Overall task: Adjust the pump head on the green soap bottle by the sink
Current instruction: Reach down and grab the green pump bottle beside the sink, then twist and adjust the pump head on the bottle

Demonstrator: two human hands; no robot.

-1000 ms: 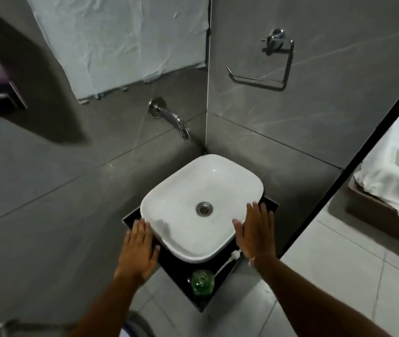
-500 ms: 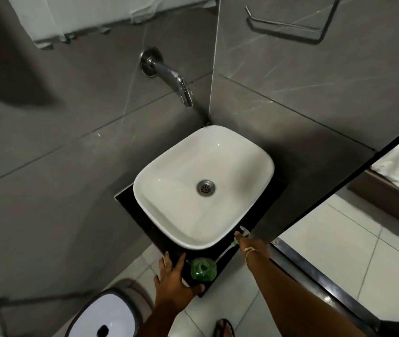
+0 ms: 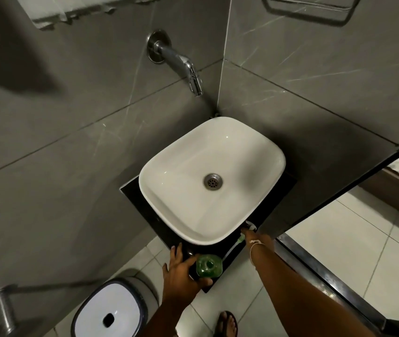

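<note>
Left hand (image 3: 181, 271) fingers cupped round green soap bottle (image 3: 208, 265); right hand (image 3: 254, 237) reaching under sink (image 3: 169, 198), fingers hidden.

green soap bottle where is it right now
Head view, bottom centre: the green soap bottle stands on the black counter, before the sink, left hand around it.

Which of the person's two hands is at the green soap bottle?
The left hand, cupped against the green soap bottle. The right hand is apart from it, reaching the white pump head beside the sink.
</note>
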